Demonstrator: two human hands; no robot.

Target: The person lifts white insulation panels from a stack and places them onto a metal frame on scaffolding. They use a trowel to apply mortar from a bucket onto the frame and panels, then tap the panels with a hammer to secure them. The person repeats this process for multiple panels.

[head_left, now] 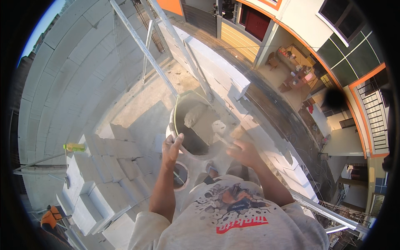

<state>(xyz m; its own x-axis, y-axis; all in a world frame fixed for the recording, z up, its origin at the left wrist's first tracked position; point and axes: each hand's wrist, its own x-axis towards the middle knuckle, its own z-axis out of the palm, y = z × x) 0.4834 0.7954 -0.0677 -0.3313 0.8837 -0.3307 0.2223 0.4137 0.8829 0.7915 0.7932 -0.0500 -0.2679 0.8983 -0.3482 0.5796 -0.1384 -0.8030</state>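
A round bucket (196, 157) with grey wet mortar (204, 118) inside stands in front of me. My left hand (171, 148) is closed on its near left rim, thumb on top. A thin yellow-green strip, perhaps the bucket's handle, curves along the left side. My right hand (243, 153) is closed round the handle of a trowel (225, 140), at the bucket's right side. Pale mortar covers the trowel's far end, so its blade is hard to make out. A second round container (180, 176) with a dark inside sits below my left wrist, partly hidden by my forearm.
Pale blocks (98, 179) are stacked at the left, with a yellow-green bottle (75, 147) on top. A low block wall (221, 68) runs along the right, above a street. Metal poles (143, 48) slant behind the bucket. An orange item (49, 218) lies lower left.
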